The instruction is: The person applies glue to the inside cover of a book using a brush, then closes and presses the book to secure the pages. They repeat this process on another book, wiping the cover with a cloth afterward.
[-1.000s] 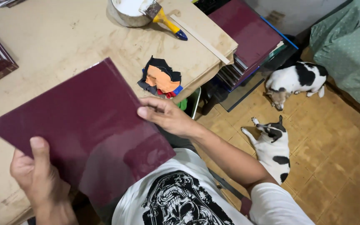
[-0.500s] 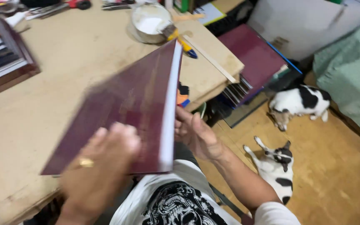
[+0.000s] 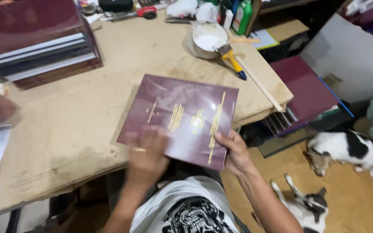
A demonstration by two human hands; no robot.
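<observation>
Head view, maroon gold-stamped book cover (image 3: 182, 118) flat on table (image 3: 65, 125), left hand (image 3: 147, 151) pressing, right hand (image 3: 237, 151) gripping its edge

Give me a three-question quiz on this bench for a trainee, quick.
1. True or false: the maroon book lies flat on the table with its gold-lettered cover up.
2. Which hand grips the book's lower right corner: A, left hand; B, right hand?
3. What rests across the white pot?

Key: 1 true. 2 B. 3 a yellow-handled brush.
</observation>
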